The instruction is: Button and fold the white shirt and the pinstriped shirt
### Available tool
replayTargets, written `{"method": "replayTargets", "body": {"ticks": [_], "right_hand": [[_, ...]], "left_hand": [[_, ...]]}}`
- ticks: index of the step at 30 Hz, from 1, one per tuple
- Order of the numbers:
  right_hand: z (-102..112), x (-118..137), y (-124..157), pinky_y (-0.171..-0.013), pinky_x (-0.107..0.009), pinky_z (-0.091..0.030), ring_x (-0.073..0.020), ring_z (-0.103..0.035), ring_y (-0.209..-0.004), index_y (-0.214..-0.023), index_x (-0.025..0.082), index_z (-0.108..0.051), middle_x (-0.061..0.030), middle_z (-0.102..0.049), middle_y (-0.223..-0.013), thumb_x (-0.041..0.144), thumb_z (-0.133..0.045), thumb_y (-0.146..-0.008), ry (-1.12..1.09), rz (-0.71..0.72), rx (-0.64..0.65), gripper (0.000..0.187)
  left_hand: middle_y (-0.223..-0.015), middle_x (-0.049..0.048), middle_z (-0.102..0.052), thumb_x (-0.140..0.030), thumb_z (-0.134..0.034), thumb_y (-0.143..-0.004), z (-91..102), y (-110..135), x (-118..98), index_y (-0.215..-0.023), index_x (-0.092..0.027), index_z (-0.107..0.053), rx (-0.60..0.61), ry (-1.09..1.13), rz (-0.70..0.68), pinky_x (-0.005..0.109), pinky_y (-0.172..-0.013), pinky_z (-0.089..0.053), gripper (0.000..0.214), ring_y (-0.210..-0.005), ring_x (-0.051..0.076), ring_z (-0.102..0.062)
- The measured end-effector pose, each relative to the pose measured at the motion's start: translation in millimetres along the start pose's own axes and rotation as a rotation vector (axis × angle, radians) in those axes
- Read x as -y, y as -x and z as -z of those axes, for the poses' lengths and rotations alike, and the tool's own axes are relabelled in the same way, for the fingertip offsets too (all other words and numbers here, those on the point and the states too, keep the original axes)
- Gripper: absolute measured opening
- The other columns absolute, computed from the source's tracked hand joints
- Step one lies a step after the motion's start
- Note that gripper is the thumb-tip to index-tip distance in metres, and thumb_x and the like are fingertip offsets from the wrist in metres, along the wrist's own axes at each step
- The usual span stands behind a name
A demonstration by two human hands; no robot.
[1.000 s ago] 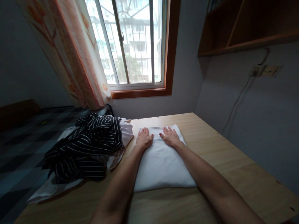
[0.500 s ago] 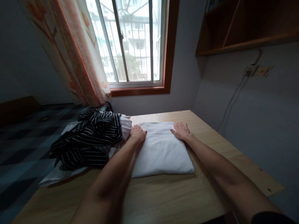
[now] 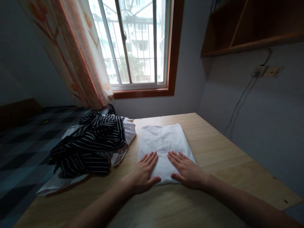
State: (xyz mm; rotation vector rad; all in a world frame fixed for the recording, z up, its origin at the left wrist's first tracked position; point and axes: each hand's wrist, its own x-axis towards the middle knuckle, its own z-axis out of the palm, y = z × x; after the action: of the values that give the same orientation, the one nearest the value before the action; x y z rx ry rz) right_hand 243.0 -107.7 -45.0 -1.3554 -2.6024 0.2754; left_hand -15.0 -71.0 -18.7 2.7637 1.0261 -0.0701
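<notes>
A folded white cloth lies flat on the wooden table. My left hand rests palm down on the cloth's near left corner, fingers stretched out. My right hand lies flat on the near right part of the cloth, fingers also spread. Neither hand holds anything. To the left of the cloth sits a heap of black-and-white striped fabric over white garments.
A window with a patterned curtain is behind the table. A wooden wall shelf hangs at the upper right, with a socket and cable on the wall. A dark checked bed cover lies left.
Both hands have slid from the cloth's far end, out to its sides, then back to its near edge, staying flat on it.
</notes>
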Motion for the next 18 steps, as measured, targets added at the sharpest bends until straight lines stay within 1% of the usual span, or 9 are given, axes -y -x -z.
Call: {"method": "replayTargets", "body": {"ticks": [4,7,12,15,18], "right_hand": [[-2,-17,19,-0.119,-0.048,-0.018,-0.0279,-0.022,-0.145,-0.152,0.016,-0.022,-0.0121,-0.025,-0.156,0.062,-0.04,-0.092,0.016,0.001,-0.052,0.078],[-6,-24,36,-0.118,-0.048,-0.022,-0.0282,-0.023,-0.145,-0.153,0.016,-0.021,-0.0116,-0.026,-0.156,0.059,-0.042,-0.093,0.041,-0.002,-0.083,0.077],[-5,-20,56,-0.117,-0.046,-0.025,-0.0255,-0.023,-0.145,-0.152,0.018,-0.023,-0.0088,-0.027,-0.156,0.045,-0.038,-0.098,0.063,-0.057,-0.073,0.062],[-5,-17,63,-0.118,-0.044,-0.025,-0.0229,-0.026,-0.144,-0.152,0.022,-0.024,-0.0061,-0.029,-0.156,0.037,-0.037,-0.099,0.055,-0.084,-0.1,0.056],[-8,-24,67,-0.118,-0.045,-0.024,-0.0217,-0.026,-0.144,-0.152,0.024,-0.025,-0.0041,-0.03,-0.155,0.033,-0.036,-0.1,0.065,-0.109,-0.139,0.054]], "left_hand": [[-0.158,0.0151,-0.014,-0.071,-0.033,-0.088,0.8,12,11,-0.153,-0.013,-0.019,-0.021,0.013,0.013,0.046,-0.119,-0.017,0.088,-0.147,0.029,-0.011],[-0.158,0.0146,-0.013,-0.072,-0.036,-0.086,-2.1,23,18,-0.153,-0.013,-0.019,-0.016,0.019,0.029,0.047,-0.119,-0.017,0.092,-0.147,0.029,-0.011],[-0.159,0.012,-0.01,-0.073,-0.04,-0.084,-4.0,37,26,-0.154,-0.015,-0.019,0.0,0.042,0.048,0.048,-0.119,-0.017,0.094,-0.147,0.031,-0.007],[-0.159,0.0112,-0.009,-0.074,-0.04,-0.083,-2.7,37,25,-0.154,-0.017,-0.02,0.007,0.041,0.066,0.048,-0.119,-0.017,0.092,-0.147,0.031,-0.006],[-0.159,0.0114,-0.009,-0.075,-0.038,-0.083,-1.3,28,20,-0.153,-0.018,-0.022,0.012,0.031,0.082,0.048,-0.119,-0.017,0.092,-0.147,0.031,-0.007]]}}
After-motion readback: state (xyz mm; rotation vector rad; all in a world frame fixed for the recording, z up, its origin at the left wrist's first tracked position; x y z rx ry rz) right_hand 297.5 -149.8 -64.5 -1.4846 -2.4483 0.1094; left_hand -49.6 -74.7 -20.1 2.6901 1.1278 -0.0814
